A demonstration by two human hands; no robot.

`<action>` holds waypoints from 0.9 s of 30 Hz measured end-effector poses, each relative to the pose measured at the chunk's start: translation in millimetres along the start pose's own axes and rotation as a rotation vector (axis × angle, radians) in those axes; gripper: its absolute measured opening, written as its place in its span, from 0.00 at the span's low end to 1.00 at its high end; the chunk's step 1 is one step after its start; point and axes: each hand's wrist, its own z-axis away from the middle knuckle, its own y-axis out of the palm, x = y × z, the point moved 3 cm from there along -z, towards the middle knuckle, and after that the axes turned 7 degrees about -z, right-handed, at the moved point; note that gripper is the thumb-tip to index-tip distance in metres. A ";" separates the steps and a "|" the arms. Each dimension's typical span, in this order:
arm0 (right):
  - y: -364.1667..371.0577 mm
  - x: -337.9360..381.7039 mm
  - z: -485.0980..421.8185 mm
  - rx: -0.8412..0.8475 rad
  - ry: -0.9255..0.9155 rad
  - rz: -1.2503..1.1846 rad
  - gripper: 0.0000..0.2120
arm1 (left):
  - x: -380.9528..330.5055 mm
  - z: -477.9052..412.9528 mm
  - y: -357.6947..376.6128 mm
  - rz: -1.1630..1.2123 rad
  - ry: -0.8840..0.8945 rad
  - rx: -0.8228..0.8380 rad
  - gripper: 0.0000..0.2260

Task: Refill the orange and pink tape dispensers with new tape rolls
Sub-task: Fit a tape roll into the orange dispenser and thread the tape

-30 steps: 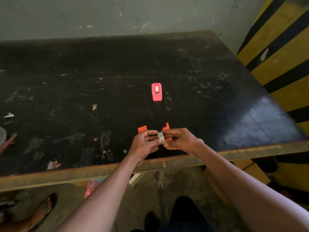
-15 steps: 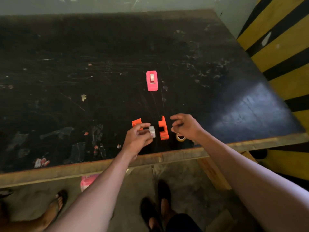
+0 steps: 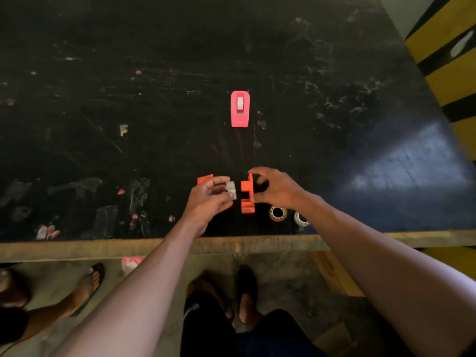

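Note:
The orange tape dispenser lies in two pieces near the table's front edge. One orange piece [image 3: 246, 195] stands between my hands; the other orange piece [image 3: 204, 179] peeks out behind my left hand. My left hand [image 3: 208, 199] pinches a small whitish tape roll [image 3: 231, 189] between thumb and fingers. Curled around the right side of the standing orange piece, my right hand [image 3: 277, 188] touches it at the top; the grip is unclear. The pink tape dispenser [image 3: 240, 108] sits farther back with a tape roll in its slot. Two loose tape rolls [image 3: 278, 213] [image 3: 300, 219] lie by my right wrist.
The black, scratched table [image 3: 154, 86] has a wooden front edge [image 3: 257, 244]. Scraps and torn wrappers [image 3: 105, 220] litter its front left. A yellow-and-black striped barrier [image 3: 453, 73] stands at the right. Another person's sandalled foot [image 3: 87, 287] is on the floor at lower left.
My right hand let go of the roll, swung right, then came back to the standing orange piece. The left hand kept the whitish roll. The camera tilted down, revealing the two loose rolls.

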 end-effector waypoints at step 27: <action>-7.7 31.4 -16.4 0.078 -0.133 -0.251 0.27 | -48.9 -0.3 -1.9 -0.207 0.108 0.042 0.19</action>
